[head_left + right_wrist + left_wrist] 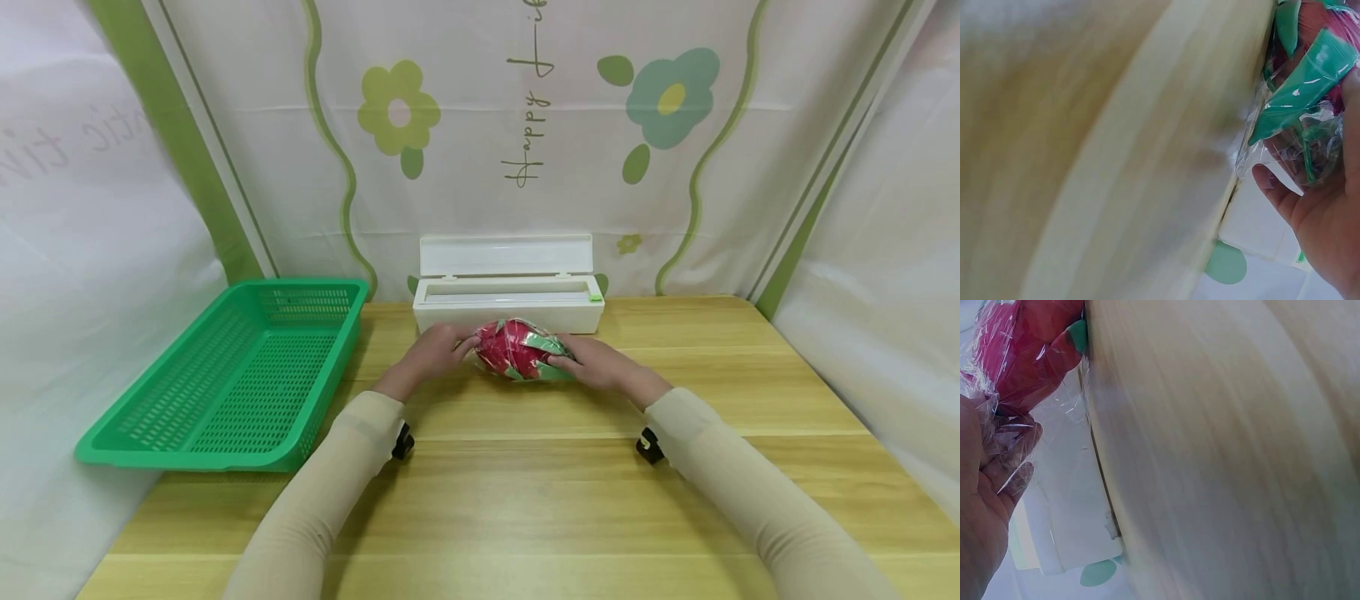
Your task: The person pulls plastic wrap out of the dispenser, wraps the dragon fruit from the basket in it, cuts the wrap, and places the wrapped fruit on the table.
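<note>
A red dragon fruit [512, 350] with green leafy scales lies on its side between both hands, wrapped in clear cling film [1017, 447]. At its left end my left hand [435, 352] pinches the gathered film between thumb and fingers. My right hand [600, 363] holds the other end, where the green tips [1300, 87] are, with its fingers round the film-covered end and the thumb on the near side. Just behind the fruit stands a white cling film box [517, 318], its lid [506, 255] raised.
To the left, a green plastic basket [187, 460] with slotted walls reaches the table's left edge. A small green piece [595, 297] sits at the box's right end. Behind the wooden table [525, 500] hangs a flower-printed curtain [480, 117].
</note>
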A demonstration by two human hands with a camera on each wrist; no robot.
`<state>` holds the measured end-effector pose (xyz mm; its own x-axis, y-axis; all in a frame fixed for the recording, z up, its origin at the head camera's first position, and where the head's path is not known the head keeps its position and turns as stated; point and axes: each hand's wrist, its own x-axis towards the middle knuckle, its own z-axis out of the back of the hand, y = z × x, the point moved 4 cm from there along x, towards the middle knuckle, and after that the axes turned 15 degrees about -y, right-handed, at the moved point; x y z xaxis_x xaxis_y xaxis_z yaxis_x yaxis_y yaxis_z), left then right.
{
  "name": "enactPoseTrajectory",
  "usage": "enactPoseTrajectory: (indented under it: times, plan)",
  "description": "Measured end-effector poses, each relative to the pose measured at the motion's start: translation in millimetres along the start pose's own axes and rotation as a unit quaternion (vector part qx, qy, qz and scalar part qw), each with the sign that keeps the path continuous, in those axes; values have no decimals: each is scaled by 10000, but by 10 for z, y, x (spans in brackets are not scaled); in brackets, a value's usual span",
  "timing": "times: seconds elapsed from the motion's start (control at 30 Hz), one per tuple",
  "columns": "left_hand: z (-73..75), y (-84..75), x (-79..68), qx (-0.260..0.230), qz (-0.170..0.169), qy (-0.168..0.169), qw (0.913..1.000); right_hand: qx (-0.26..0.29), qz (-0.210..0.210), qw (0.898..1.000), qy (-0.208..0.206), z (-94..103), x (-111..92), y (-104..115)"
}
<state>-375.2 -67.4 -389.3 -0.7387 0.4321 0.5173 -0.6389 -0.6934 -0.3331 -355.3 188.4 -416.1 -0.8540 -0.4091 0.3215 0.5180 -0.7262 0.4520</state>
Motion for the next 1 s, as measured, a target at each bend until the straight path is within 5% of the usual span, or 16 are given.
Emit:
enactPoseTrajectory:
  times: [0.4,0.7,1.0]
  plan:
    - [11,35,-49,-644,396,-190,9970,173,-120,9997,-83,-15,-17,-7]
    - [12,81,-109,-1402,1285,-332,9812,578,-199,9980,-165,33,-63,38]
    - [6,90,-130,-1586,1218,-541,9783,862,-338,9957,-70,81,-117,85]
